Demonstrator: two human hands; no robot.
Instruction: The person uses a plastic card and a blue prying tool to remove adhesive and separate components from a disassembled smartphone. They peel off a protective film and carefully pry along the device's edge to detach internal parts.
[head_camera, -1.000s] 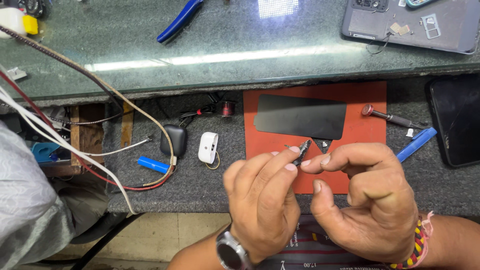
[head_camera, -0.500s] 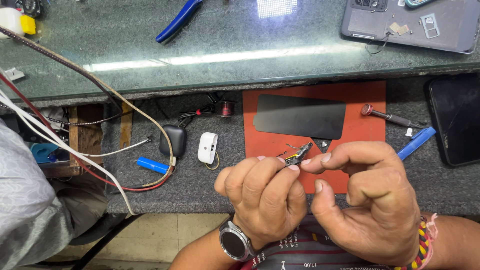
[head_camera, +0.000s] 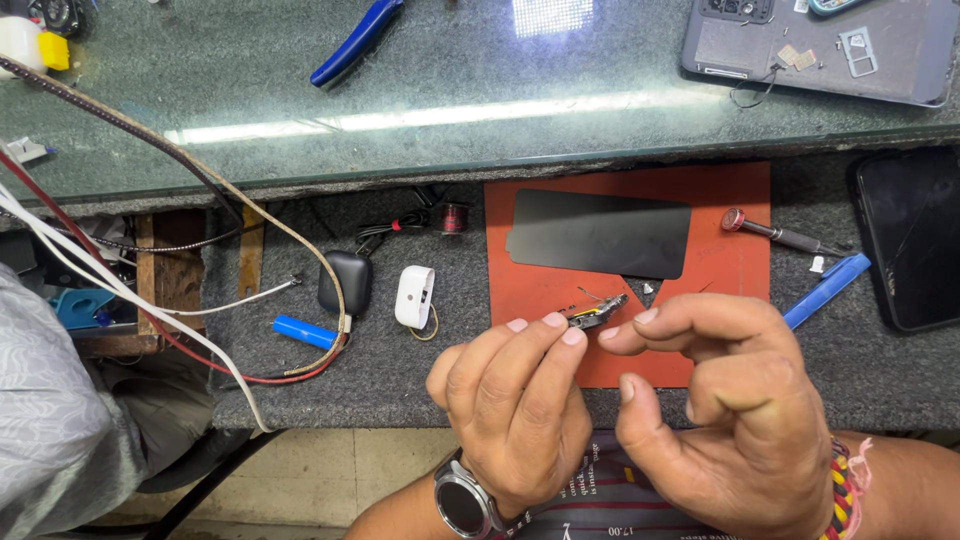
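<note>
Over an orange work mat (head_camera: 735, 275) on a grey repair bench, a person's two bare hands are meeting around a small metal-and-yellow component (head_camera: 596, 314), no bigger than a fingertip. The left hand (head_camera: 520, 415), a round dark watch (head_camera: 465, 503) on its wrist, is pinching one end of the part between its fingertips, while the right hand (head_camera: 735, 415), banded with bright threads at the wrist, is closing its forefinger and thumb toward the other end; whether those fingers are actually touching it cannot be told. Compared with half a second ago, the hands are sitting a little farther right and the part is lying flatter between them, its fine wire tails now showing above the mat, so the small piece is being turned for a closer look or a better hold. Just beyond it a black rectangular panel (head_camera: 600, 235) is lying flat on the mat, with a red-capped screwdriver (head_camera: 775, 232) and a blue plastic pry tool (head_camera: 826, 290) to the right, and a white charger block (head_camera: 414, 296) and a blue cylinder (head_camera: 305, 331) to the left.
</note>
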